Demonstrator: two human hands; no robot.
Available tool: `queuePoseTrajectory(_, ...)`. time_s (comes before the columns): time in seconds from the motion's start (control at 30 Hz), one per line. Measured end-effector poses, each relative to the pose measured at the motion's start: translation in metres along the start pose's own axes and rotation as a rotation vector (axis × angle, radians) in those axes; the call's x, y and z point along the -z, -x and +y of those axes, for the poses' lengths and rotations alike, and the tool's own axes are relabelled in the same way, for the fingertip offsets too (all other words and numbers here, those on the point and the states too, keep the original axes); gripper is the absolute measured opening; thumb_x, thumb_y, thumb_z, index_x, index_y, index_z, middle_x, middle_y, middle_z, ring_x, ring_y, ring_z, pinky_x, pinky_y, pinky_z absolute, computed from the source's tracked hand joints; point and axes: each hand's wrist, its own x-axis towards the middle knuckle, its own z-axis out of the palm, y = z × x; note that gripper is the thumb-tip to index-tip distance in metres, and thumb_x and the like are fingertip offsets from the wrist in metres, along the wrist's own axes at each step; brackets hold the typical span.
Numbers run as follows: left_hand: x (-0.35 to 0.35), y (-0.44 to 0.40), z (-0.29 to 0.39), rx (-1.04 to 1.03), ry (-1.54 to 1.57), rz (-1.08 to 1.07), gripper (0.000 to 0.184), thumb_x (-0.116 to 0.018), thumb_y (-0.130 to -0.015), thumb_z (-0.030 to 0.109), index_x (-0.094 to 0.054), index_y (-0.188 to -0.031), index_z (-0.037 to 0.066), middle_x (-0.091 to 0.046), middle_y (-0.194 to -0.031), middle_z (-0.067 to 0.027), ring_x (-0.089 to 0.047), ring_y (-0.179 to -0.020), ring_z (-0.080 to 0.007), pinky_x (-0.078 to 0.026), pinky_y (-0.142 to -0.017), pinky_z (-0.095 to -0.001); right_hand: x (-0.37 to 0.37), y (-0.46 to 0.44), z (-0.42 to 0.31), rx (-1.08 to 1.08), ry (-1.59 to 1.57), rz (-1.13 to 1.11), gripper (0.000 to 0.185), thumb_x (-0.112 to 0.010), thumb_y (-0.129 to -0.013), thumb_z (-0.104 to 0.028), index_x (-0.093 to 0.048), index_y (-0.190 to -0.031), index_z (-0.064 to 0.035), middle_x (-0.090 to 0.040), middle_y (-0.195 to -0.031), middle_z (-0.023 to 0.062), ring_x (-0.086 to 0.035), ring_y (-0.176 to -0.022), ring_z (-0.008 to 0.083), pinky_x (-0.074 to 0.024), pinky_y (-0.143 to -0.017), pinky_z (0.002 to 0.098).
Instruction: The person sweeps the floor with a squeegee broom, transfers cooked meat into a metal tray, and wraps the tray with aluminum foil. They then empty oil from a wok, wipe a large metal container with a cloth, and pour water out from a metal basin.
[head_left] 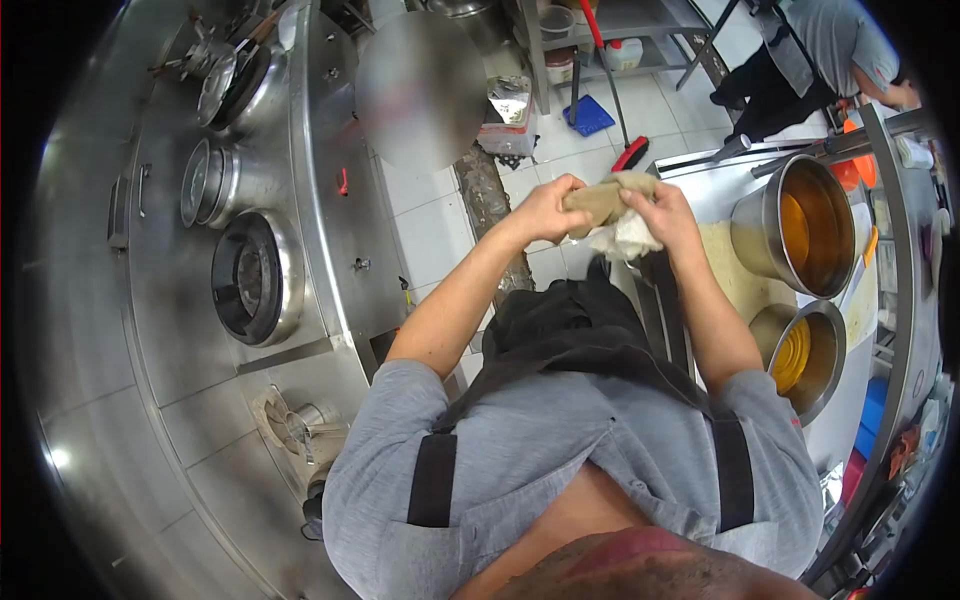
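Both hands hold a bunched tan and white cloth (pixel 600 204) in front of my body, above the floor. My left hand (pixel 547 209) is closed round its tan end, thumb and fingers pinching the fabric. On the other side my right hand (pixel 664 214) grips the cloth with the thumb pressed on top. A crumpled white part hangs down between the hands. It could be a second cloth; I cannot tell. My dark apron (pixel 570 325) is just below the hands.
To the left runs a steel stove counter (pixel 330 190) with a wok burner (pixel 250 278) and stacked pans (pixel 215 185). On the right stand a large steel pot (pixel 755 235) and a steel bowl (pixel 822 365). Another person (pixel 825 50) stands at top right, beyond a red-headed broom (pixel 630 153).
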Motion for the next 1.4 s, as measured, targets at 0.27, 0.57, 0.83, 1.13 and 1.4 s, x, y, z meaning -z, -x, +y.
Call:
queuePoseTrajectory(0.27, 0.061, -0.104, -0.013, 0.211, 0.257, 0.082, 0.015, -0.048, -0.078, 0.007, -0.062, -0.083, 0.003, -0.058, -0.077, -0.0013, -0.051, -0.072, -0.0110, -0.039, -0.066, -0.0233, 0.029, -0.107, 0.030, -0.259, -0.303, -0.069, 0.019, -0.063, -0.083, -0.011, -0.066, -0.096, 0.0020, -0.067, -0.082, 0.0054, -0.061, -0.071, 0.0096, -0.0477, -0.064, 0.0235)
queuePoseTrajectory(0.57, 0.137, -0.156, -0.019, 0.265, 0.557, 0.301, 0.016, -0.045, -0.079, 0.005, -0.059, -0.086, 0.001, -0.057, -0.080, -0.0021, -0.051, -0.074, -0.0098, -0.040, -0.070, -0.0228, 0.006, -0.222, 0.033, -0.299, -0.299, -0.147, 0.034, -0.067, -0.080, -0.015, -0.061, -0.111, -0.0001, -0.066, -0.089, 0.0077, -0.060, -0.080, 0.0109, -0.0481, -0.071, 0.0235)
queuePoseTrajectory(0.83, 0.187, -0.187, -0.065, 0.210, 0.386, 0.434, 0.021, -0.045, -0.081, 0.006, -0.060, -0.094, -0.001, -0.061, -0.083, -0.0039, -0.056, -0.079, -0.0130, -0.044, -0.073, -0.0261, -0.021, -0.270, 0.041, -0.258, 0.054, -0.402, 0.041, -0.064, -0.084, -0.030, -0.060, -0.115, -0.0024, -0.067, -0.094, 0.0076, -0.060, -0.090, 0.0140, -0.0432, -0.086, 0.0276)
queuePoseTrajectory(1.13, 0.161, -0.210, -0.040, -0.348, -0.323, 0.311, 0.029, -0.056, -0.075, 0.008, -0.060, -0.103, 0.002, -0.057, -0.112, -0.0163, -0.055, -0.103, -0.0338, -0.045, -0.086, -0.0382, -0.069, -0.306, 0.039, -0.565, -0.492, 0.053, 0.046, -0.055, -0.090, -0.039, -0.061, -0.107, 0.0028, -0.064, -0.097, 0.0098, -0.061, -0.085, 0.0163, -0.0479, -0.074, 0.0269)
queuePoseTrajectory(1.4, 0.147, -0.224, -0.105, 0.120, 0.303, 0.537, 0.036, -0.062, -0.079, 0.014, -0.055, -0.111, -0.002, -0.053, -0.116, -0.0179, -0.055, -0.103, -0.0323, -0.045, -0.089, -0.0373, -0.102, -0.356, 0.065, -0.412, -0.356, 0.470, 0.050, -0.048, -0.093, -0.042, -0.057, -0.108, 0.0051, -0.062, -0.097, 0.0108, -0.058, -0.083, 0.0159, -0.0463, -0.075, 0.0288)
